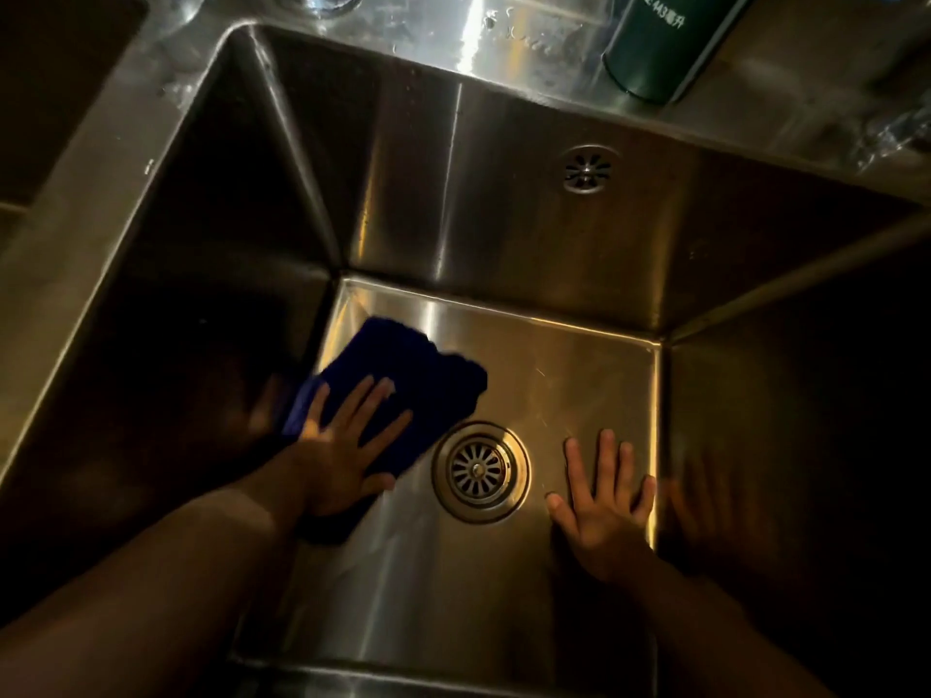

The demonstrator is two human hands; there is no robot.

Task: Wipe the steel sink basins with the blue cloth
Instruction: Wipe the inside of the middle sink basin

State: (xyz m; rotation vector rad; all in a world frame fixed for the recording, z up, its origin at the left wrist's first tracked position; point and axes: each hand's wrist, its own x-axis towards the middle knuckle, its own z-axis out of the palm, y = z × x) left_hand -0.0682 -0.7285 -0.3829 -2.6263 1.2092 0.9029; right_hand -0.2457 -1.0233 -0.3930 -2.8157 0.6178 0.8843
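Observation:
I look down into a deep steel sink basin (504, 234). A dark blue cloth (423, 380) lies folded on the basin floor at the left, close to the left wall. My left hand (347, 445) presses flat on the cloth with fingers spread. My right hand (604, 496) rests flat on the bare basin floor at the right, fingers spread, holding nothing. Between the two hands sits the round drain strainer (481, 471). An overflow grille (587, 169) is set in the back wall.
A dark green can (660, 42) stands on the steel ledge behind the basin at the right. Clear glassware (322, 0) shows at the top edge. Part of a second basin (55, 93) lies at the far left. Crumpled clear plastic (896, 128) sits at the right edge.

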